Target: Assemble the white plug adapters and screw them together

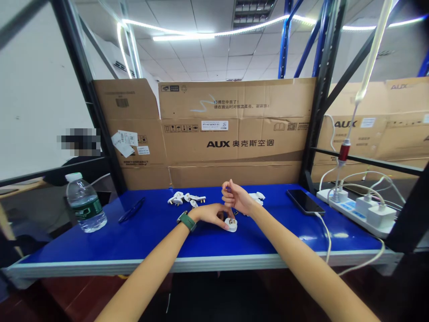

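The cardboard box (234, 134) is showing "AUX". The left hand (211, 213) is pinching a white plug (231, 225). The right hand (237, 197) is gripping a screwdriver (230, 212), which is pointing straight down.

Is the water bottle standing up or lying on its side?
Standing up. The water bottle rests on its base on the blue table, with its white cap at the top, pointing upward.

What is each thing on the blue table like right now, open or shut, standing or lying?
Left hand: pinching the white plug on the table.
Right hand: gripping the screwdriver, upright over the plug.
Water bottle: standing, cap on.
Phone: lying flat, screen dark, cable attached.
Power strip: chargers plugged in.
Pen: lying flat.
Loose plugs: lying behind the hands.
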Demonstrator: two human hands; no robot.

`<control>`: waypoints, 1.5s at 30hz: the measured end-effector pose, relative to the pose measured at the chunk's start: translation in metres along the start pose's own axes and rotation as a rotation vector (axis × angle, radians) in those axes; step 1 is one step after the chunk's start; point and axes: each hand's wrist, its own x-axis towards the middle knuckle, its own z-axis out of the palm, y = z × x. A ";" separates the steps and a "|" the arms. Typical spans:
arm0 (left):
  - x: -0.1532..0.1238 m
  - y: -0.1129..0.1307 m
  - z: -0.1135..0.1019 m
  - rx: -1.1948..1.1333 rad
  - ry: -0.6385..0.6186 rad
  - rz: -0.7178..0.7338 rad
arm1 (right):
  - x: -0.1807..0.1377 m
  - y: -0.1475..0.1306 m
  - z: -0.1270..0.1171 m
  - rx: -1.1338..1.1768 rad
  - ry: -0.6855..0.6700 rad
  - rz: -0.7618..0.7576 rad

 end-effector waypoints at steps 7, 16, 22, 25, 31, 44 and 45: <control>0.000 0.003 0.000 -0.008 0.001 -0.007 | -0.001 -0.008 -0.004 0.012 0.101 -0.125; -0.001 -0.001 0.001 0.021 0.033 0.000 | -0.001 0.005 0.002 -0.063 0.020 -0.049; 0.000 -0.001 0.001 0.019 0.032 -0.001 | -0.001 0.007 0.004 -0.088 0.016 -0.043; 0.000 -0.001 0.001 0.006 0.015 0.001 | 0.001 0.006 0.001 -0.085 0.027 -0.067; 0.000 0.002 -0.001 0.006 -0.017 -0.032 | 0.001 -0.001 -0.003 -0.049 0.069 -0.162; -0.005 -0.009 -0.008 0.077 0.107 -0.025 | -0.002 0.001 -0.023 -1.378 -0.273 0.022; -0.005 -0.010 -0.009 0.077 0.105 -0.042 | -0.002 0.001 -0.026 -1.412 -0.288 0.034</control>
